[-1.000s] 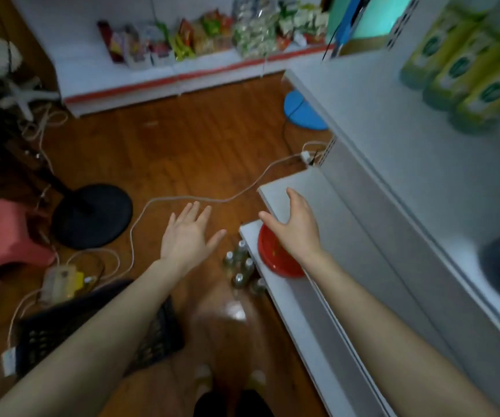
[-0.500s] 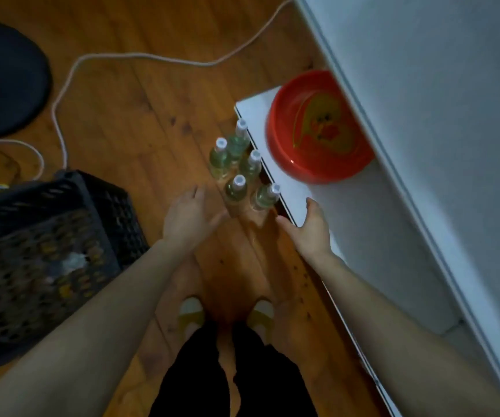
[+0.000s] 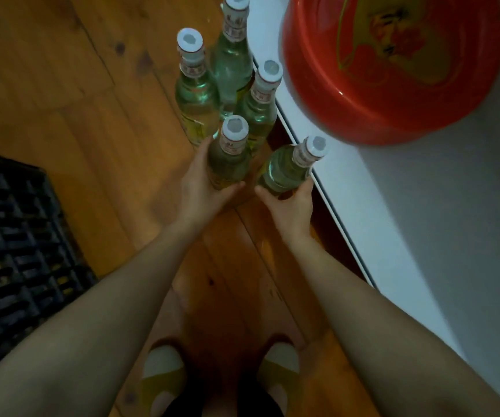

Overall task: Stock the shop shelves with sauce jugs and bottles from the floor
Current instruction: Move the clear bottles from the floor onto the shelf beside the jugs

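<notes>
Left hand (image 3: 200, 191) wraps its fingers round the near upright bottle (image 3: 229, 159); right hand (image 3: 290, 210) grips the tilted bottle (image 3: 284, 173). Neck labels (image 3: 233, 145) blur beyond reading.

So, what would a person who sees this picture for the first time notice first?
Most likely the big red basin at the top right, on the low white shelf. Then the five clear bottles with white caps on the wooden floor beside that shelf: the left hand grips the front left bottle and the right hand grips the front right bottle. A black crate sits at the left edge.
</notes>
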Available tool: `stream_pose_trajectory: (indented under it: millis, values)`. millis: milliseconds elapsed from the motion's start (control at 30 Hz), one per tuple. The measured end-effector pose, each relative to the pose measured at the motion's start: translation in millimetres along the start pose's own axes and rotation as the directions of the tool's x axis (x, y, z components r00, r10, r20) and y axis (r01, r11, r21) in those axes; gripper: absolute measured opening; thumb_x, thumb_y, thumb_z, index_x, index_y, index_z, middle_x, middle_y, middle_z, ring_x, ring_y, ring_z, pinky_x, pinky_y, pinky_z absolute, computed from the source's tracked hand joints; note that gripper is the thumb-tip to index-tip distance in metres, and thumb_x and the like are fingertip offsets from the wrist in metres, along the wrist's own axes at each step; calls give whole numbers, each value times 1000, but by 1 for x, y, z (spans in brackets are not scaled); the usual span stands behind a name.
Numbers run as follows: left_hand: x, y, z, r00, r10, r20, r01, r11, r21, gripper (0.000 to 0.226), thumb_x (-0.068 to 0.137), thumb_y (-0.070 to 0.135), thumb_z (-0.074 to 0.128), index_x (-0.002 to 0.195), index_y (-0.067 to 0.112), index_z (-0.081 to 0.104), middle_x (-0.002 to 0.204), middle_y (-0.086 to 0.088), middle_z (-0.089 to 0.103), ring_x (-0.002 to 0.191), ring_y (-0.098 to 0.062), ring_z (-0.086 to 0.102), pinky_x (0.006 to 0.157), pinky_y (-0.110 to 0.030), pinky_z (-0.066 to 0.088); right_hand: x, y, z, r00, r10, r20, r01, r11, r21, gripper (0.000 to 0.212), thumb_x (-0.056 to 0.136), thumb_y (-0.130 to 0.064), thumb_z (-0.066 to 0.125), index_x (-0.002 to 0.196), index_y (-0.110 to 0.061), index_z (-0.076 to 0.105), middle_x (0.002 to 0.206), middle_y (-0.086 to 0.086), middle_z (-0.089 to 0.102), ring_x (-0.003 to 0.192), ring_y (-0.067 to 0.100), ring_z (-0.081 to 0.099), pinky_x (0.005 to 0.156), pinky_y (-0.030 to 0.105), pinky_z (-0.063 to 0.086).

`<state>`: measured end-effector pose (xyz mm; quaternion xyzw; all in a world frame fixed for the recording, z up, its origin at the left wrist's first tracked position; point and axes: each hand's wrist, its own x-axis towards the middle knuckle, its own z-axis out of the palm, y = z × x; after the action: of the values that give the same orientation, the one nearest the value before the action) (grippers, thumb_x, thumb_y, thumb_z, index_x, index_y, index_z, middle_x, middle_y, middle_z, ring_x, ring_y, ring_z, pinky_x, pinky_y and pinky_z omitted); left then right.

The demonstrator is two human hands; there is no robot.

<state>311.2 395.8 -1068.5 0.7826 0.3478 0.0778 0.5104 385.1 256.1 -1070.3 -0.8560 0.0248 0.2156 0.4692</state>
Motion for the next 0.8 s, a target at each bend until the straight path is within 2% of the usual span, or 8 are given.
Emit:
stream_pose_trajectory:
  millis: [100, 233, 333, 400, 500, 600, 667, 800]
  values:
    - [1, 0, 2, 999, -7, -36, 4, 997, -76, 84, 68, 25, 82, 138, 18, 37, 133, 2, 50, 121, -10, 48, 100, -30, 45, 3, 1, 7, 998, -4, -69, 6, 999, 38, 65, 67, -20, 81, 121, -9, 45, 113, -2, 58, 101, 5, 54, 75, -2, 38]
    - [-14, 14, -9, 997, -34, -68, 26, 992, -122, 78, 67, 18, 83, 132, 22, 41, 119, 15, 49, 110, 6, 47, 88, -5, 43, -11, -8, -4, 1000, 7, -6, -7, 1000, 22, 60, 69, -20, 80, 118, -7, 48, 110, 0, 62, 103, 11, 60, 84, 17, 46]
    - [-41, 39, -30, 994, -76, -85, 60, 984, -170, 77, 66, 14, 83, 122, 36, 35, 112, 28, 45, 105, 13, 45, 87, -5, 44, -40, -32, -24, 999, 6, 54, -6, 1000, 10, 57, 70, -20, 80, 116, -15, 47, 105, -9, 61, 99, 5, 60, 88, 22, 49]
    - [-60, 67, -51, 990, -106, -97, 87, 979, -185, 75, 66, 13, 83, 121, 34, 37, 111, 31, 43, 102, 18, 45, 86, -5, 44, -64, -57, -41, 997, 4, 72, -5, 1000, 21, 56, 69, -16, 80, 113, -20, 46, 97, -19, 57, 90, -8, 59, 85, 14, 47]
    - [-91, 117, -88, 986, -140, -88, 121, 972, -199, 68, 66, 12, 82, 123, 22, 45, 108, 34, 42, 96, 21, 45, 82, -1, 43, -103, -104, -71, 994, 14, 111, -17, 999, 28, 57, 70, -10, 79, 117, -9, 46, 92, -24, 51, 79, -26, 52, 72, -3, 41]
    - [-124, 171, -133, 987, -146, -69, 129, 971, -203, 67, 67, 10, 82, 116, 32, 43, 107, 34, 45, 94, 22, 46, 78, 2, 41, -145, -161, -104, 990, 19, 140, -22, 1000, 17, 57, 70, -11, 79, 117, -8, 47, 89, -23, 52, 76, -29, 50, 67, -5, 39]
    - [-144, 208, -165, 989, -134, -65, 120, 976, -181, 70, 66, 12, 83, 116, 38, 40, 108, 32, 47, 98, 17, 47, 80, 1, 42, -173, -203, -125, 989, 23, 145, -26, 1000, 14, 58, 69, -11, 80, 118, -8, 48, 90, -23, 52, 75, -27, 51, 65, -5, 38]
    - [-180, 289, -232, 991, -121, -49, 113, 984, -137, 74, 64, 16, 84, 115, 43, 37, 107, 29, 48, 99, 8, 50, 80, 3, 39, -228, -293, -166, 992, 2, 125, -7, 999, 43, 65, 67, -12, 82, 122, -6, 49, 102, -9, 57, 77, -21, 53, 66, -4, 40]
